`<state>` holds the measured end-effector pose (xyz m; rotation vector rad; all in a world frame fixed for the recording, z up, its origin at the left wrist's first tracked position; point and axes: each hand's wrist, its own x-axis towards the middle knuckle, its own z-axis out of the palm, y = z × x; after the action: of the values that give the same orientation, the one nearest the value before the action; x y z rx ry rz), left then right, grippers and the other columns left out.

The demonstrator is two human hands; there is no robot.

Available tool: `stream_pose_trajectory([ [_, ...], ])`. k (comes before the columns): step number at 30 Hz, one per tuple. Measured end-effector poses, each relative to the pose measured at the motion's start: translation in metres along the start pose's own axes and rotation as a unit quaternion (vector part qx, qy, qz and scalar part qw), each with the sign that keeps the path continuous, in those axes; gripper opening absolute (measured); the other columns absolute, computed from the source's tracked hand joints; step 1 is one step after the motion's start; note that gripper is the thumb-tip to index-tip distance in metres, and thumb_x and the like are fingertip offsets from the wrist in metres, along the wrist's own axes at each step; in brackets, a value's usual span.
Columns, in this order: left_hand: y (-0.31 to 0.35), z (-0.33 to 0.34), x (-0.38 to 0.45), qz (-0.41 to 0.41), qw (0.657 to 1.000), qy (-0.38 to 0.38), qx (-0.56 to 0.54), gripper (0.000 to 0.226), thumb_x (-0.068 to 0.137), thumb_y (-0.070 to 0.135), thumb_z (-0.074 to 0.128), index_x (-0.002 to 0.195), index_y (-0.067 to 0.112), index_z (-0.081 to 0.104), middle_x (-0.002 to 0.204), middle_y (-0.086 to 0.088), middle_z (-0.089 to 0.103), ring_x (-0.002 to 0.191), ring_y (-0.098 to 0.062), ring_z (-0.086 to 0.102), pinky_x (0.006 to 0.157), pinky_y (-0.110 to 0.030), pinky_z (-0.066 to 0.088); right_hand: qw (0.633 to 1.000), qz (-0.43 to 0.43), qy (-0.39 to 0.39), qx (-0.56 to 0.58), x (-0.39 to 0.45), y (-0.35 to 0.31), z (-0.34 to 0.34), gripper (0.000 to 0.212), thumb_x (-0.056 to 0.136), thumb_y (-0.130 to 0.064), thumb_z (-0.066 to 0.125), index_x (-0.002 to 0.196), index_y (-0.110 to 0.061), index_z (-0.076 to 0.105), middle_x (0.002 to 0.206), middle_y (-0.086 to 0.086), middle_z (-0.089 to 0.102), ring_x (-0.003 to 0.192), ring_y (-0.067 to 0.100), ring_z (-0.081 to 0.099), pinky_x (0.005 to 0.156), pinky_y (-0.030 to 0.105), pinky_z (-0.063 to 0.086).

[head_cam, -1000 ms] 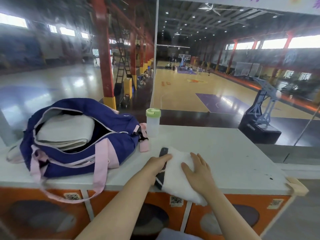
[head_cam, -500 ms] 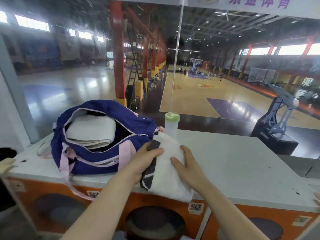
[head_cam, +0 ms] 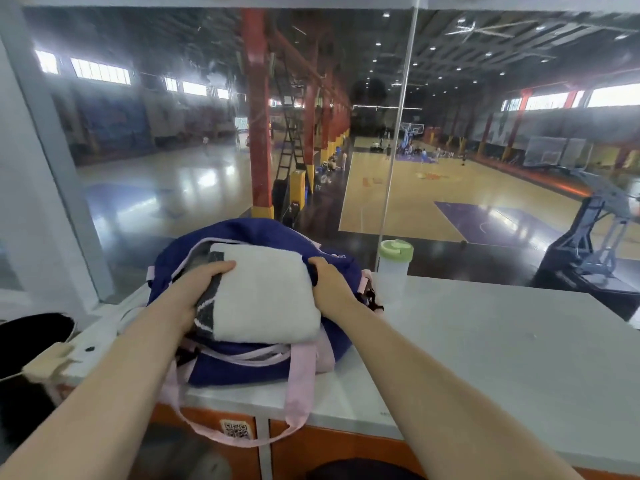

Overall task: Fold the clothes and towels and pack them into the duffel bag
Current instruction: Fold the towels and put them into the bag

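Observation:
A folded white towel [head_cam: 263, 292] with a dark striped edge lies across the open mouth of the navy duffel bag [head_cam: 249, 367], which has pink straps and trim. My left hand [head_cam: 199, 291] grips the towel's left striped edge. At the towel's right edge, my right hand [head_cam: 329, 278] holds it against the bag's rim. The bag sits on the white counter [head_cam: 485, 348], near its left end. The towel covers the bag's contents.
A clear bottle with a green lid [head_cam: 394, 268] stands just right of the bag, against the glass pane [head_cam: 391, 150]. A pink strap [head_cam: 298, 400] hangs over the counter's front edge. A dark round object [head_cam: 31, 337] sits at far left.
Both hands lifted the folded towel off the counter and carried it left onto the open bag. The earlier towel inside the bag is now covered.

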<state>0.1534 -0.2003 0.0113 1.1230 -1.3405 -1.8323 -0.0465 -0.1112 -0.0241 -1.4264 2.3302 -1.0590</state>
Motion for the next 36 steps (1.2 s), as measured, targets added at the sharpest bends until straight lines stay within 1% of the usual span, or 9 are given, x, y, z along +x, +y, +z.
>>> stream_pose_trajectory([
  [2, -0.006, -0.007, 0.015, -0.002, 0.998, 0.013, 0.058, 0.035, 0.085, 0.03, 0.07, 0.111, 0.007, 0.066, 0.095, -0.014, 0.073, 0.091, -0.031, 0.066, 0.085, -0.04, 0.052, 0.998, 0.045, -0.008, -0.05, 0.012, -0.002, 0.01, 0.046, 0.096, -0.021, 0.05, 0.139, -0.009, 0.04, 0.138, 0.016, 0.046, 0.125, 0.036, 0.047, 0.099, 0.043, 0.042],
  [6, -0.018, -0.014, 0.027, 0.032, 0.992, 0.038, 0.115, 0.028, 0.088, 0.028, 0.068, 0.11, 0.012, 0.061, 0.097, -0.01, 0.068, 0.085, -0.027, 0.064, 0.067, -0.033, 0.048, 0.982, 0.092, -0.015, -0.162, 0.028, -0.007, 0.02, 0.043, 0.101, -0.022, 0.039, 0.14, -0.006, 0.034, 0.144, 0.017, 0.034, 0.132, 0.04, 0.036, 0.101, 0.051, 0.039],
  [14, -0.024, -0.013, 0.028, 0.064, 0.986, 0.037, 0.147, 0.029, 0.09, 0.028, 0.065, 0.116, 0.017, 0.059, 0.1, -0.004, 0.066, 0.091, -0.023, 0.062, 0.078, -0.034, 0.046, 0.94, -0.001, 0.0, -0.34, 0.022, -0.004, -0.001, 0.037, 0.096, -0.011, 0.046, 0.132, -0.006, 0.045, 0.129, 0.013, 0.058, 0.113, 0.033, 0.059, 0.078, 0.036, 0.045],
  [21, -0.008, -0.003, 0.02, 0.07, 0.99, 0.001, 0.123, 0.034, 0.09, 0.023, 0.066, 0.122, 0.012, 0.061, 0.11, -0.008, 0.069, 0.099, -0.027, 0.065, 0.083, -0.037, 0.05, 0.988, 0.007, 0.052, -0.148, 0.024, -0.019, -0.053, 0.02, 0.093, -0.015, 0.043, 0.107, -0.007, 0.056, 0.104, 0.012, 0.062, 0.092, 0.034, 0.06, 0.072, 0.033, 0.046],
  [25, 0.022, 0.027, 0.026, 0.002, 0.998, -0.054, 0.035, 0.026, 0.089, 0.024, 0.066, 0.109, 0.007, 0.066, 0.092, -0.013, 0.074, 0.086, -0.031, 0.066, 0.074, -0.038, 0.05, 0.992, -0.02, 0.036, -0.118, 0.026, -0.022, -0.058, 0.01, 0.093, -0.01, 0.04, 0.087, -0.012, 0.048, 0.089, 0.007, 0.054, 0.087, 0.032, 0.055, 0.071, 0.034, 0.042],
  [29, 0.028, 0.055, 0.056, 0.008, 0.993, -0.086, -0.081, 0.032, 0.095, 0.022, 0.056, 0.12, 0.003, 0.059, 0.071, -0.004, 0.073, 0.08, -0.023, 0.063, 0.069, -0.035, 0.047, 0.997, -0.029, 0.037, -0.054, 0.034, -0.024, -0.066, 0.026, 0.093, -0.008, 0.037, 0.07, -0.021, 0.037, 0.073, -0.002, 0.046, 0.08, 0.027, 0.049, 0.06, 0.032, 0.031],
  [31, 0.015, 0.071, 0.072, 0.025, 0.997, -0.074, -0.023, 0.034, 0.1, 0.021, 0.047, 0.125, 0.0, 0.053, 0.076, -0.004, 0.072, 0.08, -0.021, 0.059, 0.072, -0.034, 0.046, 0.998, -0.029, 0.037, -0.05, 0.037, -0.02, -0.07, 0.02, 0.093, -0.007, 0.038, 0.077, -0.016, 0.046, 0.076, -0.001, 0.05, 0.083, 0.027, 0.05, 0.063, 0.032, 0.031],
  [34, -0.002, 0.074, 0.088, 0.02, 0.988, -0.009, 0.151, 0.037, 0.1, 0.027, 0.048, 0.132, 0.008, 0.052, 0.127, -0.014, 0.058, 0.11, -0.031, 0.056, 0.1, -0.039, 0.041, 0.997, -0.025, 0.028, -0.068, 0.031, -0.011, -0.075, 0.022, 0.095, -0.011, 0.038, 0.11, -0.009, 0.054, 0.094, 0.006, 0.056, 0.089, 0.028, 0.052, 0.07, 0.031, 0.036],
  [36, 0.003, 0.063, 0.098, 0.09, 0.953, -0.026, 0.288, 0.025, 0.095, 0.023, 0.056, 0.119, 0.016, 0.06, 0.124, -0.01, 0.061, 0.112, -0.028, 0.056, 0.098, -0.038, 0.041, 0.996, -0.024, 0.021, -0.082, 0.026, -0.005, -0.074, 0.025, 0.097, -0.015, 0.036, 0.117, -0.01, 0.049, 0.097, 0.007, 0.057, 0.087, 0.027, 0.052, 0.072, 0.033, 0.037],
])
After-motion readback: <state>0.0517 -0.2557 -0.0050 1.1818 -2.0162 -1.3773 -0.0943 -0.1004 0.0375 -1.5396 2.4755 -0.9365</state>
